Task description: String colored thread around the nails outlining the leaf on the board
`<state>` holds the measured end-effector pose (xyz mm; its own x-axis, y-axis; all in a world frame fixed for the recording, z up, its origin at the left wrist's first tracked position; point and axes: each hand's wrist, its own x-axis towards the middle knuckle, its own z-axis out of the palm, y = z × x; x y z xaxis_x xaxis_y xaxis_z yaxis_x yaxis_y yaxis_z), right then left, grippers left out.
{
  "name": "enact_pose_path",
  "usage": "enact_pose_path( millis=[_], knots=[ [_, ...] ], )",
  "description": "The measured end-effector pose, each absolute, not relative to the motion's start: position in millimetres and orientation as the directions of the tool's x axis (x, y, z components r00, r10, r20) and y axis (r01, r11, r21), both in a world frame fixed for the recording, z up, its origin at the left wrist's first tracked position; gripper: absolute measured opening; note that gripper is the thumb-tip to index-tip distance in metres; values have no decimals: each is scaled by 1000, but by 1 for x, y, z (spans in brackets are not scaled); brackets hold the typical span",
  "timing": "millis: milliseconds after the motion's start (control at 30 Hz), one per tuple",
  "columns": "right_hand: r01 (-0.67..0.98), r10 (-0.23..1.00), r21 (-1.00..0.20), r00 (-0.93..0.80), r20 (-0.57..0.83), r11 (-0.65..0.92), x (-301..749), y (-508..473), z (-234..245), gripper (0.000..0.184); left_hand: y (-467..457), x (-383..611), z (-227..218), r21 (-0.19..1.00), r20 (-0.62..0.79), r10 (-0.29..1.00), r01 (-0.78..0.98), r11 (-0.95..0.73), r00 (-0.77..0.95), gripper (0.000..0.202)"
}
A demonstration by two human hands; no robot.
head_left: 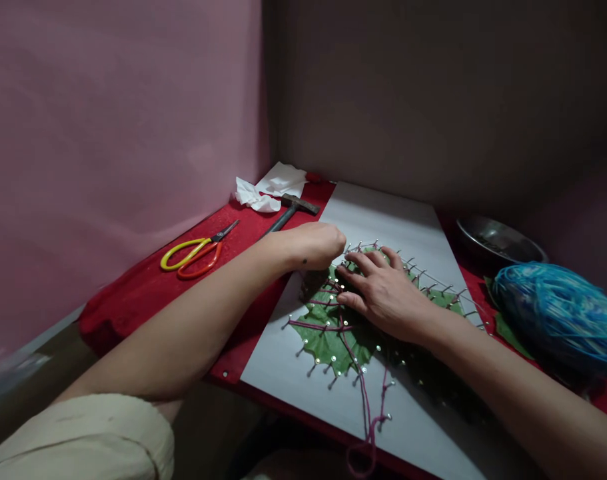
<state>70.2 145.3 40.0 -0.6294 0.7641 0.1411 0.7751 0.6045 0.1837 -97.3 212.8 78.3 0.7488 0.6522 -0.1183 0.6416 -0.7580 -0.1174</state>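
Observation:
A green leaf (pixel 333 347) lies on a white board (pixel 383 207), ringed by several upright nails (pixel 333 380). Purple yarn (pixel 310 326) runs in lines across the leaf and around some nails, and a loose loop hangs over the board's near edge. At the leaf's far left side, my left hand (pixel 323 243) is closed; its fingertips and anything in them are hidden. My right hand (pixel 388 290) rests over the leaf and nails with its fingers spread, palm down, covering part of the yarn.
Scissors with yellow and red handles (pixel 200 257) and a hammer (pixel 296 205) lie on the red tabletop (pixel 138 287) to the left. Crumpled white paper (pixel 258 199) is behind them. To the right are a metal bowl (pixel 500 240) and a large blue yarn bundle (pixel 558 313). Walls stand close behind.

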Motion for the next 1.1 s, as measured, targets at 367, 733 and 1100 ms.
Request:
enact_pose_path(
  millis=[367,733,1100],
  knots=[
    [783,774,161,-620,126,601,74,147,40,59,247,-98,59,96,24,701,696,-712,713,21],
    [792,786,204,-605,130,576,54,153,47,62,253,-104,75,131,-184,882,900,-415,433,20],
    [731,732,258,-672,109,632,52,163,47,67,249,-107,74,215,-197,868,884,-416,457,24]
  ],
)
